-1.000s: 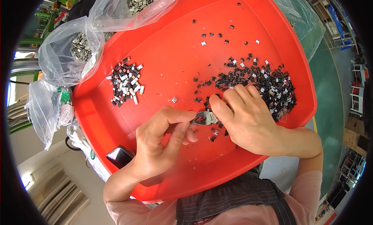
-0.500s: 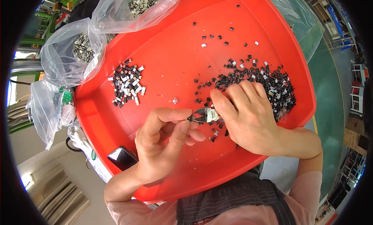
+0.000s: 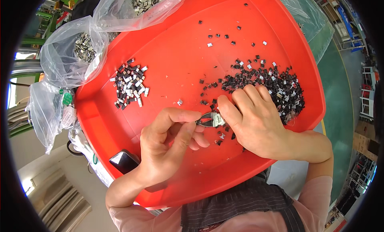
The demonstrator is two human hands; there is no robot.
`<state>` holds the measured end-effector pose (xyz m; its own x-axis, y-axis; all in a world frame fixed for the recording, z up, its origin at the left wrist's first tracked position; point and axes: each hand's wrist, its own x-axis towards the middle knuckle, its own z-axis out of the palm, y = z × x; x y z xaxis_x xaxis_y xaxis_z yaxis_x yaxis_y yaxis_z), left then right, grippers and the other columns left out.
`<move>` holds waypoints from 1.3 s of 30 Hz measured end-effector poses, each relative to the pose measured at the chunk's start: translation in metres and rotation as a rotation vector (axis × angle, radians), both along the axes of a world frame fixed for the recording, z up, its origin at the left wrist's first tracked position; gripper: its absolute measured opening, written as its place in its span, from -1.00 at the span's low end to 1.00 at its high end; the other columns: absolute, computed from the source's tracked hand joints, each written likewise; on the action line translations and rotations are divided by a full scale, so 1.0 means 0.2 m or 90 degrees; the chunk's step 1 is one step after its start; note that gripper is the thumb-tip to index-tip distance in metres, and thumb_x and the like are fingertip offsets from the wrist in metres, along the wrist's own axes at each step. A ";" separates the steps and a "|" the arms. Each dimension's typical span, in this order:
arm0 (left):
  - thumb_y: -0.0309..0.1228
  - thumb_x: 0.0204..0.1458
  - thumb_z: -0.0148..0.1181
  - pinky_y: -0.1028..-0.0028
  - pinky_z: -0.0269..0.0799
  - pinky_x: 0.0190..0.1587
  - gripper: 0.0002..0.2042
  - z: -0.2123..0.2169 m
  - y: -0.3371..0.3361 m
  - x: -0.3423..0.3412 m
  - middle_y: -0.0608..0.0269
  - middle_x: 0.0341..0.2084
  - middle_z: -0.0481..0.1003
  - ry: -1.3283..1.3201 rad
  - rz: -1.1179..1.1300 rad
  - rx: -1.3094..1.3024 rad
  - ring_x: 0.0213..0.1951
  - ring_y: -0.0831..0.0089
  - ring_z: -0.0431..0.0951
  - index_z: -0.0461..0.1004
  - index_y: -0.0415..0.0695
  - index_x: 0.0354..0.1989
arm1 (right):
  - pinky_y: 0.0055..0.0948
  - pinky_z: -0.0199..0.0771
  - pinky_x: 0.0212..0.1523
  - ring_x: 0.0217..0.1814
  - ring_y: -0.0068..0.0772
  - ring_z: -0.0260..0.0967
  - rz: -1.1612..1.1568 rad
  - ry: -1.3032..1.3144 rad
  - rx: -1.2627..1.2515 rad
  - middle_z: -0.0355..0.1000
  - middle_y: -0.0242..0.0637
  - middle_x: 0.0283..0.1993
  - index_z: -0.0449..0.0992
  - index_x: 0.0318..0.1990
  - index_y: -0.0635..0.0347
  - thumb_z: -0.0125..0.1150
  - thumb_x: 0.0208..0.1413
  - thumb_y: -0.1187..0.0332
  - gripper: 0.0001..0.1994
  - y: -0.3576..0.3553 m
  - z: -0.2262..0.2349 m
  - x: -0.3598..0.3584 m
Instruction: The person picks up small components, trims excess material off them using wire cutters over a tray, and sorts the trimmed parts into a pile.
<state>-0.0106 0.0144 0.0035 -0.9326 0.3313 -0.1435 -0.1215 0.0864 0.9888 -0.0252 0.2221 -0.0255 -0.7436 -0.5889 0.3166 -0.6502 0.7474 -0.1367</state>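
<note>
My right hand [image 3: 260, 126] is wrapped round a small pair of nippers [image 3: 207, 122] with a white label on the body. The nippers' tips point left and meet the fingertips of my left hand [image 3: 168, 142]. The thumb and forefinger of that left hand are pinched together, its other fingers curled loosely below. Whatever tiny thing lies in the pinch is hidden by the fingers and the tool tips. Both hands are held over a large red tray [image 3: 172, 68]. Right of them spreads a pile of small black and silver pieces [image 3: 286, 92].
A smaller heap of black and silver pieces [image 3: 130, 86] lies at the tray's left, with loose pieces scattered toward the far side. Clear plastic bags [image 3: 60, 52] of pieces stand beyond the left rim. A black phone-like object [image 3: 124, 162] rests near the left forearm.
Both hands keep nearly the same pose. The left fingertips have shifted slightly right and up against the tips of the nippers. The heaps look the same.
</note>
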 end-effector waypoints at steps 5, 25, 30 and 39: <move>-0.61 0.21 -0.13 0.57 0.50 -0.45 -0.86 0.01 0.01 0.00 0.07 -0.41 0.53 -0.018 0.005 -0.008 -0.47 0.41 0.60 0.33 -0.34 -0.12 | -0.44 0.11 -0.38 -0.41 -0.44 0.17 -0.011 0.024 0.005 0.17 -0.39 -0.49 0.39 -0.30 0.17 0.19 -0.17 0.44 -0.79 -0.01 -0.02 0.00; -0.61 0.20 -0.07 0.60 0.54 -0.39 -0.88 0.01 0.00 0.01 0.17 -0.43 0.51 -0.063 0.021 -0.011 -0.37 0.48 0.62 0.36 -0.31 -0.14 | -0.45 0.10 -0.50 -0.51 -0.46 0.18 0.024 0.013 -0.009 0.22 -0.39 -0.53 0.39 -0.27 0.21 0.22 -0.21 0.43 -0.73 0.01 -0.02 0.00; -0.58 0.21 -0.08 0.59 0.53 -0.39 -0.87 0.01 -0.01 0.01 0.15 -0.41 0.50 -0.089 0.023 0.027 -0.37 0.46 0.62 0.34 -0.31 -0.12 | -0.48 0.16 -0.58 -0.58 -0.48 0.22 0.034 0.012 -0.024 0.22 -0.39 -0.58 0.37 -0.30 0.21 0.23 -0.24 0.44 -0.73 0.00 -0.03 0.00; -0.52 0.23 -0.08 0.55 0.50 -0.45 -0.85 0.02 -0.05 -0.04 0.12 -0.43 0.50 -0.229 0.010 0.061 -0.45 0.38 0.60 0.34 -0.33 -0.13 | -0.39 0.14 -0.46 -0.49 -0.39 0.20 0.014 -0.014 -0.003 0.18 -0.35 -0.50 0.44 -0.16 0.23 0.18 -0.23 0.53 -0.65 -0.01 -0.01 0.01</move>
<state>-0.0187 0.0044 0.0078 -0.8333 0.3458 -0.4314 -0.4628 -0.0093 0.8864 -0.0233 0.2200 -0.0272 -0.7373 -0.6037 0.3032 -0.6633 0.7321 -0.1553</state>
